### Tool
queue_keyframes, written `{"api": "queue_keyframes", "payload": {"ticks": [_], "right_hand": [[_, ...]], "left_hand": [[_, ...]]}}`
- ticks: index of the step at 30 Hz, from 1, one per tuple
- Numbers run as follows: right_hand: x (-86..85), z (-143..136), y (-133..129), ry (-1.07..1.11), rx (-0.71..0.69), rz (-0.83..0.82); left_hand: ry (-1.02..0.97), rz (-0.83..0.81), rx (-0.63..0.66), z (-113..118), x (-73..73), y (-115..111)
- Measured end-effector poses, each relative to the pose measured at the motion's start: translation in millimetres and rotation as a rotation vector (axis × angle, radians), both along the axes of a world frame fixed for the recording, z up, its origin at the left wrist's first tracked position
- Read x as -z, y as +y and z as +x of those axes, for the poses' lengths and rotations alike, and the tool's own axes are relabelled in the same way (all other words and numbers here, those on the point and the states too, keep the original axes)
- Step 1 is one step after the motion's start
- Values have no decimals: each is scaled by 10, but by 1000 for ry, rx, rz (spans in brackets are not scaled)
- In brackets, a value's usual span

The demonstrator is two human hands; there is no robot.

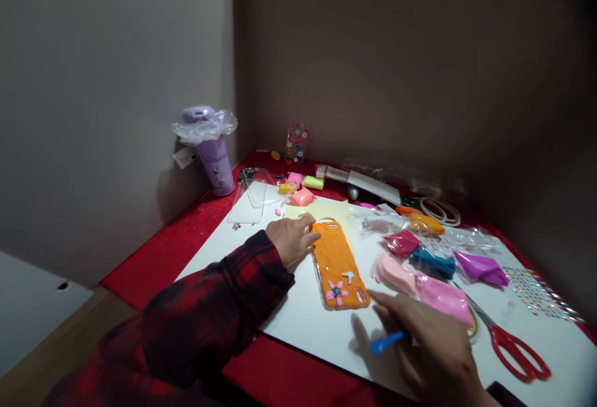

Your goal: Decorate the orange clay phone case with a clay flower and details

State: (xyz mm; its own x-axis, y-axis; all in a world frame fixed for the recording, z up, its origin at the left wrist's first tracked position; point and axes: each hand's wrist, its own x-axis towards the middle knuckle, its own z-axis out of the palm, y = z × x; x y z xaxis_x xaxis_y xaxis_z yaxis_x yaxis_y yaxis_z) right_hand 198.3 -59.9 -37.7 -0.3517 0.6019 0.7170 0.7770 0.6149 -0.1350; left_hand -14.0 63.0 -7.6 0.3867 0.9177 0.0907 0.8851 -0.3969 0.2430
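An orange clay-covered phone case (333, 251) lies flat on white paper. On its lower part are a pink clay flower (337, 293) with a blue centre and a small pale blue-white clay piece (348, 277). My left hand (290, 238) grips the case's upper left edge between thumb and fingers. My right hand (431, 342) is closed around a slim tool with a blue end (387, 342), its kind not clear. The right index finger points at the case's lower right corner; whether it touches cannot be told.
Right of the case lie several clay packets, including a pink one (443, 295), red-handled scissors (517, 351) and a gem sticker sheet (541, 295). Clear cases (254, 199) rest at the back left near a purple tumbler (217, 164). A decorated case (296, 142) leans against the wall.
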Motion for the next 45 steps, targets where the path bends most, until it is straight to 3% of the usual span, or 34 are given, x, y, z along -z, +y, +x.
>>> {"api": "queue_keyframes", "payload": {"ticks": [3,8,12,17,19,28,39,45], "right_hand": [[5,-99,-58,-76,-173,16],[57,-216,-73,-94,-154,-132],[103,-177,-52,-82,-33,-205],[173,-77,-42,-87,240,-139],[174,-57,-42,-89,290,-128],[124,-168,-41,-114,-90,-149],[162,-150,-13,-97,-41,-144],[170,-93,-7,-73,39,-178]], "left_hand": [[105,39,-1,32,31,17],[165,79,16,40,93,36],[164,113,-18,11,70,28],[199,226,-176,-49,-37,-5],[193,263,-206,-53,-53,-22],[237,252,-21,-6,28,7],[273,125,-58,-33,-100,8],[207,174,-94,-50,-121,-34]]}}
